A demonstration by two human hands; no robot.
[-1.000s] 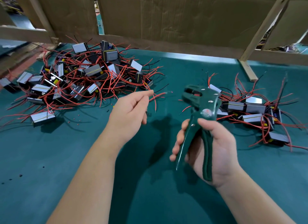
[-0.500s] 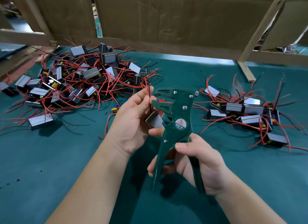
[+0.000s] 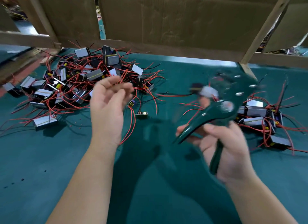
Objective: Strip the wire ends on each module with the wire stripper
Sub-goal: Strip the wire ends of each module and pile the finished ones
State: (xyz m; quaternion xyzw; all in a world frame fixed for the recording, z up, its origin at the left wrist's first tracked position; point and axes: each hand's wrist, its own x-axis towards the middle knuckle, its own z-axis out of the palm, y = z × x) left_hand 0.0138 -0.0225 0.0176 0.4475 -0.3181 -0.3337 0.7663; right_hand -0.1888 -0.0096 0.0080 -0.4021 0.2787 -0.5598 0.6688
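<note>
Two module heaps on green, seemingly felt, tabletop.

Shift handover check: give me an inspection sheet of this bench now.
Surface: green mat, dark specks at left.
Job's things: stripper; blurred module at its head; left pile; right pile.
Clutter: small board; red bits.
Hands: left hand loosely curled, nothing seen held; right hand grips stripper.
Cables: red and black leads tangled through both piles.
Surroundings: cardboard, wooden frame.
</note>
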